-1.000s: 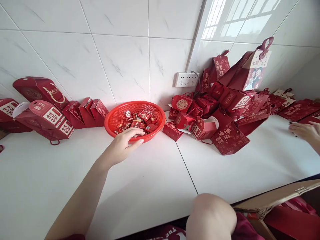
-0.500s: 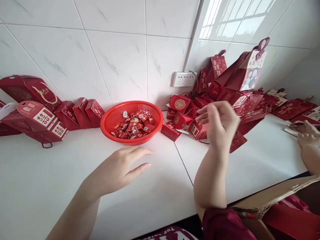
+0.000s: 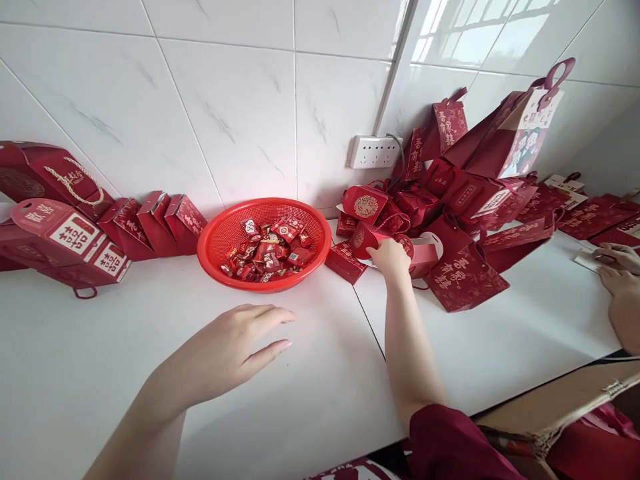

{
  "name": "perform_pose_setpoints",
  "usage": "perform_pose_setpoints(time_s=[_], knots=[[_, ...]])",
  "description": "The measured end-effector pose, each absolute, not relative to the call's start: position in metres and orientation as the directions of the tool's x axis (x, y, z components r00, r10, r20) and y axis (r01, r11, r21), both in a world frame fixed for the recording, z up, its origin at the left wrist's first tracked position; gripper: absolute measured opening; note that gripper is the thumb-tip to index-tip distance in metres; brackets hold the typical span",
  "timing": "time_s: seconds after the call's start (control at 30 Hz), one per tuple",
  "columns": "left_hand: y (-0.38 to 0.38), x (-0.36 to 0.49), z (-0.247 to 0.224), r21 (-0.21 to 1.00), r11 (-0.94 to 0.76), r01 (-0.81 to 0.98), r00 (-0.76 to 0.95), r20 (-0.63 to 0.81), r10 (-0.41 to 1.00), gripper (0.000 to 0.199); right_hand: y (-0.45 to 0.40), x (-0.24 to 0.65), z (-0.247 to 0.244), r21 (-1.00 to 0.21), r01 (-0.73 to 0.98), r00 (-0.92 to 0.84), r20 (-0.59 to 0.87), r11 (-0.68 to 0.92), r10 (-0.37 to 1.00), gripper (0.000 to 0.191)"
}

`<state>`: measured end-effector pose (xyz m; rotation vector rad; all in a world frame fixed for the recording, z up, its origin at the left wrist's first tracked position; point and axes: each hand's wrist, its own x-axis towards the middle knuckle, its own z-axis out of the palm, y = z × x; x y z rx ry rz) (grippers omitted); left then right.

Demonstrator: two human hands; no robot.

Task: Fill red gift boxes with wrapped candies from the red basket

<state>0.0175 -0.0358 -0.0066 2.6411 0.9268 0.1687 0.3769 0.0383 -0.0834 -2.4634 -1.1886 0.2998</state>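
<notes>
My left hand (image 3: pixel 235 343) hovers over the white tabletop in front of the basket, its thumb and fingers apart and nothing in them. My right hand (image 3: pixel 393 257) reaches into the pile on the right and closes on a small red gift box (image 3: pixel 362 239) with a round gold emblem. Its fingertips are partly hidden against the box. Just left of that hand lies a flat-sided red box (image 3: pixel 346 262). A red plastic basket (image 3: pixel 210 267) full of wrapped red candies (image 3: pixel 270 250) stands between the hands, near the wall.
More red boxes and bags (image 3: pixel 465 273) are heaped at the right. Red boxes (image 3: pixel 75 233) line the left wall. A power strip (image 3: pixel 376 153) is on the tiles. At far right another person's hands (image 3: pixel 620 267) work; an open carton (image 3: pixel 550 407) sits at the lower right.
My right hand has come down and left from above the pile onto the gift box. My left hand has barely moved. The view has shifted slightly.
</notes>
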Motion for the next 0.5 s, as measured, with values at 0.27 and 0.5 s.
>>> perform_pose_setpoints(time_s=[0.27,0.5], knots=[[-0.038,0.019,-0.003,0.349,-0.747,0.566,0.79,0.031,0.613,0.03,-0.017,0.361,-0.03,-0.42,0.901,0.356,0.572,-0.11,0.739,0.014],[-0.044,0.019,0.008,0.394,-0.789,0.471,0.626,0.482,0.614,0.02,-0.078,0.325,0.01,-0.349,0.802,-0.057,0.764,0.485,0.643,0.013]])
